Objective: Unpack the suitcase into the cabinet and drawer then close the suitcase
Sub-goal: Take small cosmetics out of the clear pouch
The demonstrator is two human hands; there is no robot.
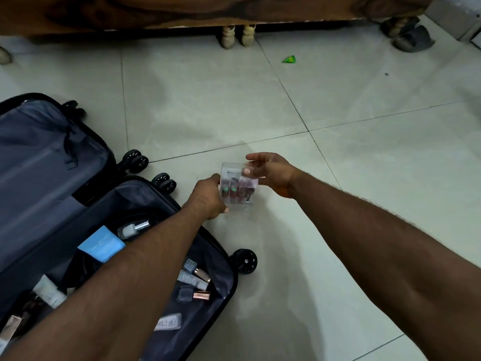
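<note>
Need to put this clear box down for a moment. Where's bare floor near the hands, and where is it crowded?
Bare floor tiles lie under and right of the clear box, which the left hand and right hand hold, and ahead up to the wooden furniture. A green wrapper and sandals lie far right. The open suitcase, left, is crowded with bottles.

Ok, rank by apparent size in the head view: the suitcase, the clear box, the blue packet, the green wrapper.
1. suitcase
2. clear box, held in both hands
3. blue packet, close to the box in apparent size, so that order is unsure
4. green wrapper, farther off, so it may look smaller
</note>
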